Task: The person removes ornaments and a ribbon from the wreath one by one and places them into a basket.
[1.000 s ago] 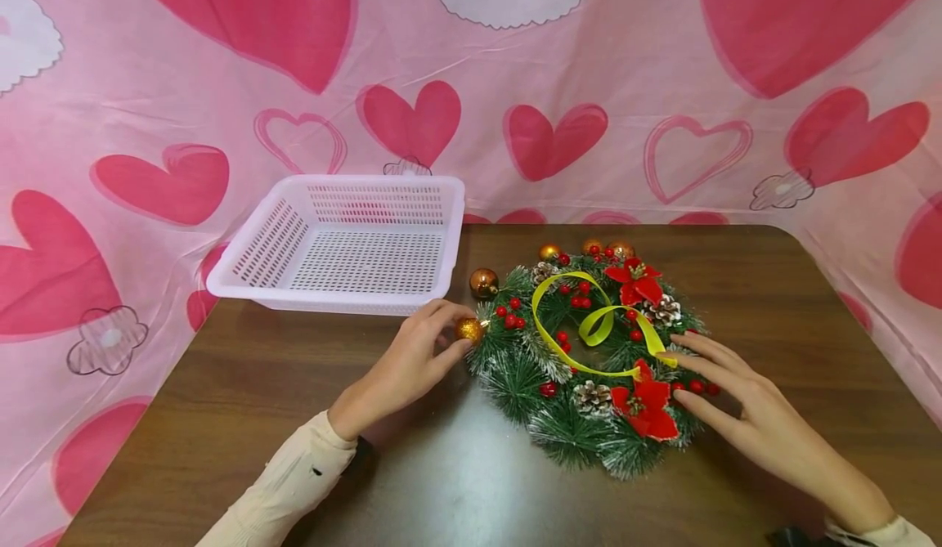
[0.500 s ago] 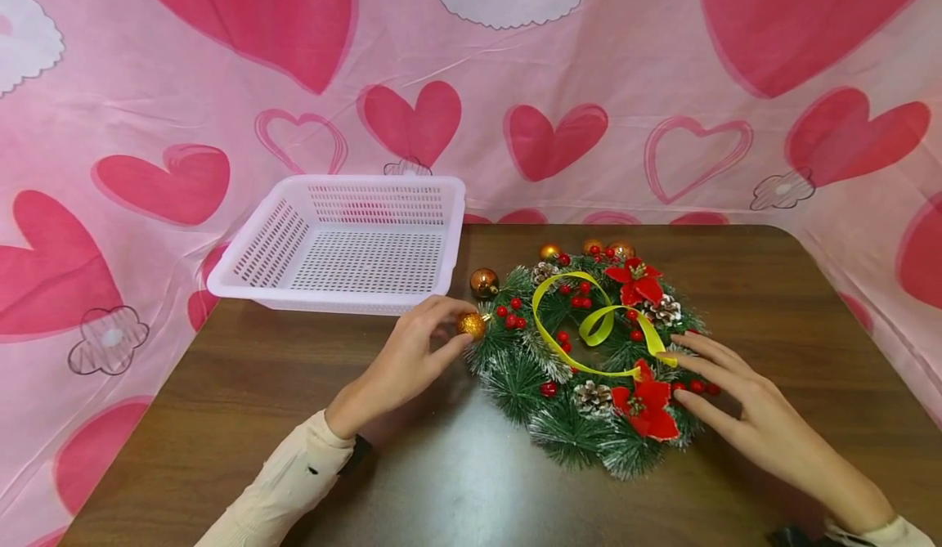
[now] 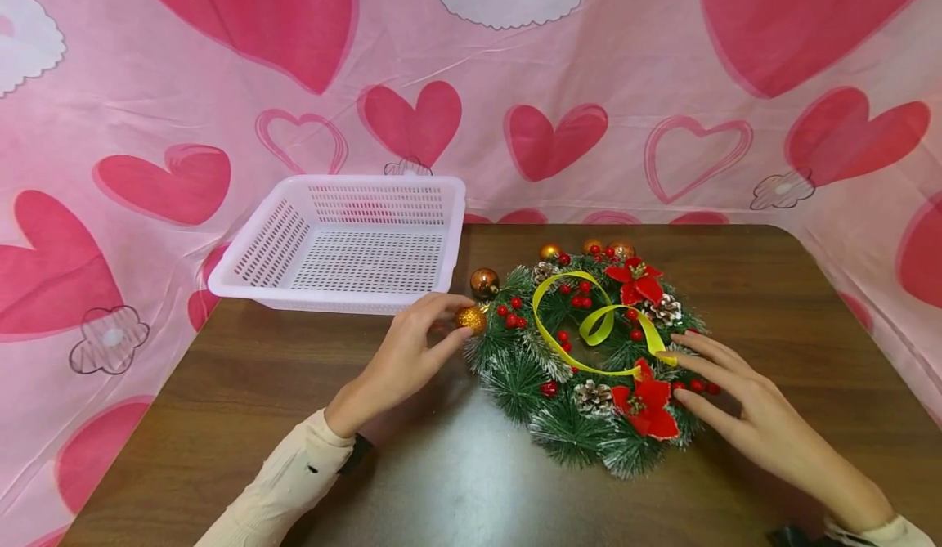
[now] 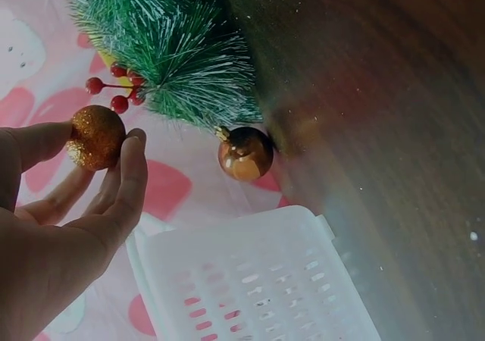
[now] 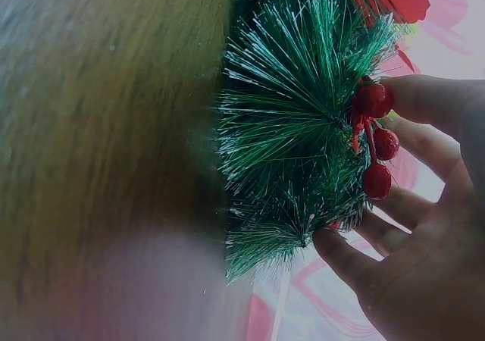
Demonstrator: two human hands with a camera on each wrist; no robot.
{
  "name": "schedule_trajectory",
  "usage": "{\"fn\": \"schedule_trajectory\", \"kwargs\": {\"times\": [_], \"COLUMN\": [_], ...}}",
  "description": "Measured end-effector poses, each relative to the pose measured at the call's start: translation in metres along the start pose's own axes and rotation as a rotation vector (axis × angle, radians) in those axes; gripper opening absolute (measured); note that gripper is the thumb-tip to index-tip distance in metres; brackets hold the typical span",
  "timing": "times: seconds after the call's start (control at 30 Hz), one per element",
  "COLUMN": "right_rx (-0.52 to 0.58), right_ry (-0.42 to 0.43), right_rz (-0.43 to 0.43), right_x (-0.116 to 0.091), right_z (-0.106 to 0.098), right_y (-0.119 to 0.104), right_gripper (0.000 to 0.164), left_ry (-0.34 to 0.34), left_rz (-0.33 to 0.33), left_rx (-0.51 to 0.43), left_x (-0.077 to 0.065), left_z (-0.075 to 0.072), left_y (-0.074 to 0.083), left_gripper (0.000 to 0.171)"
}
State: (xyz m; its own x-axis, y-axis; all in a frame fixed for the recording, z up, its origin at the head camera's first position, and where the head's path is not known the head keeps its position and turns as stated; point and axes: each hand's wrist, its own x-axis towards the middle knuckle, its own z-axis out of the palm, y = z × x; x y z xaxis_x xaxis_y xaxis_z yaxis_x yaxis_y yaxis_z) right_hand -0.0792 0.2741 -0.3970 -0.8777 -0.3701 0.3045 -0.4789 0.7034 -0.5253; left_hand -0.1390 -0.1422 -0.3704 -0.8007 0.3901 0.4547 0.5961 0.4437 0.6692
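Observation:
My left hand (image 3: pixel 401 359) pinches a glittery gold bauble (image 3: pixel 471 320) between thumb and fingers at the wreath's left edge. In the left wrist view this glitter bauble (image 4: pixel 97 138) sits near a sprig of red berries (image 4: pixel 119 104). The green frosted wreath (image 3: pixel 518 387) lies on the table, with red poinsettias (image 3: pixel 645 406), pinecones and berries on it. A curling yellow ribbon (image 3: pixel 540 314) crosses its middle. With fairly straight fingers, my right hand (image 3: pixel 758 408) rests at the wreath's right side; in the right wrist view its fingertips lie beside red berries (image 5: pixel 377 182).
A white slotted plastic basket (image 3: pixel 253 289) stands behind my left hand. A shiny bronze bauble (image 3: pixel 484 283) hangs off the wreath's upper left, and several more gold and bronze baubles (image 3: pixel 549 252) line its far edge. Behind the wooden table (image 3: pixel 471 481) hangs a pink heart-print cloth (image 3: pixel 471 56).
The glitter bauble in my left hand has shifted slightly up toward the shiny bronze one, its cap tipping upward. The right hand and the wreath have stayed put.

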Motion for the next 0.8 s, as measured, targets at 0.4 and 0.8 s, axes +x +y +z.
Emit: {"fn": "schedule_trajectory", "kwargs": {"times": [0.4, 0.8], "right_rx": [-0.001, -0.001], "right_ry": [-0.004, -0.004], "right_rz": [0.005, 0.007], "right_x": [0.0, 0.0], "right_z": [-0.001, 0.0], "right_y": [-0.001, 0.0], "right_gripper": [0.057, 0.057], "left_ry": [0.024, 0.069], "left_rz": [0.001, -0.004], "left_rx": [0.023, 0.051], "left_x": [0.001, 0.004], "left_z": [-0.007, -0.02], "left_y": [0.004, 0.008], "left_gripper": [0.031, 0.033]}}
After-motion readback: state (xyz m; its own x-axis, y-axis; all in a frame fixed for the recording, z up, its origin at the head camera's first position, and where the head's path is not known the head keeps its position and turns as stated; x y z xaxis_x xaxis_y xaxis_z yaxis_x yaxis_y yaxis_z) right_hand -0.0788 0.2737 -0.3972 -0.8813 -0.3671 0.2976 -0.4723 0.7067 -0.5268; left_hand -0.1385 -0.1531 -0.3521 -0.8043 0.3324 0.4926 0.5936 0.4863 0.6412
